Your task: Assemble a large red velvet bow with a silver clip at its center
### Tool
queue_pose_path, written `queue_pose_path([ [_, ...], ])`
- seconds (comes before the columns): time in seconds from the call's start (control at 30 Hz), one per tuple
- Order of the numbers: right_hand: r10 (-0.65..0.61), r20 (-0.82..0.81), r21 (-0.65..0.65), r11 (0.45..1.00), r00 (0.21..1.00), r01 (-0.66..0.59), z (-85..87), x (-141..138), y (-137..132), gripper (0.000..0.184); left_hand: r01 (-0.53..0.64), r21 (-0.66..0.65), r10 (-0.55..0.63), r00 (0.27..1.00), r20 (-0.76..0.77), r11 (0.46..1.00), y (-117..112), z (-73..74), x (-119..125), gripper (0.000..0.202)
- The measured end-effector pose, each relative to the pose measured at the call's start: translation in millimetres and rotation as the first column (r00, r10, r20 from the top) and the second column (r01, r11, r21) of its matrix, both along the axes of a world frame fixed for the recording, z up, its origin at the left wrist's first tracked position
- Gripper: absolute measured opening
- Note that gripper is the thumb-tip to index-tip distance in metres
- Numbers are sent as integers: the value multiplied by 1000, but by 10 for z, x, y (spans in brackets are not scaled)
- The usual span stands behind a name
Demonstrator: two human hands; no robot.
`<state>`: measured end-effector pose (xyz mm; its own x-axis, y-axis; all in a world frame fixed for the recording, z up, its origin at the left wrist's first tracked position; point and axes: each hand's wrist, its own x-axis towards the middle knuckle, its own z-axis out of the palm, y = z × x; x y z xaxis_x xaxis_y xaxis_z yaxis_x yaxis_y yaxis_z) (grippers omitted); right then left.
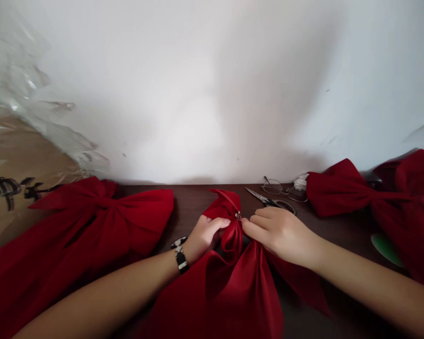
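A red satin bow (229, 278) lies before me on the dark table, its fabric gathered at the middle. My left hand (208, 233) pinches the gathered part from the left, thumb on top. A small metal clip (238, 216) sits at the gather, between both hands. My right hand (277, 230) is closed, its thumb and forefinger at the clip and the cloth beside it. Its curled fingers hide exactly what they grip. A watch with a black strap (180, 254) is on my left wrist.
Finished-looking red bows lie at left (106, 202) and right (349, 188). Scissors (268, 200) and eyeglasses (282, 188) rest behind my right hand. A green disc (387, 249) is at right. A cardboard box (21, 174) with clear plastic (42, 108) stands left; a white wall (183, 94) rises behind.
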<state>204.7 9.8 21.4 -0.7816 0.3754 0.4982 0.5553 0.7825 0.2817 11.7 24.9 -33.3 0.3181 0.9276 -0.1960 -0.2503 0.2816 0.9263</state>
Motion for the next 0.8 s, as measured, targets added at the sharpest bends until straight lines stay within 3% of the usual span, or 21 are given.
queue_pose_path([
  [0.13, 18, -159, -95, 995, 987, -33, -105, 12, 38, 32, -2, -21, 2, 1000, 20, 1000, -5, 42, -12, 14],
  [0.23, 70, -315, -176, 976, 947, -131, -165, 18, 57, 25, 5, -22, -4, 999, 53, 1000, -7, 107, -12, 10],
  [0.4, 140, -433, -239, 935, 891, -263, -221, 49, 62, 14, 1, -47, 3, 996, 89, 999, -15, 195, 9, 14],
  [0.53, 141, -538, -345, 863, 831, -370, -265, 55, 55, 15, -9, -47, 12, 998, 58, 999, -29, 249, 21, 15],
  [0.67, 58, -655, -455, 766, 753, -455, -322, 18, 44, 11, -8, -17, 9, 999, 41, 1000, -38, 317, 28, 11],
  [0.8, -11, -697, -516, 702, 717, -491, -381, -4, 42, 10, -15, -9, 15, 1000, 25, 1000, -29, 306, 21, 14],
])
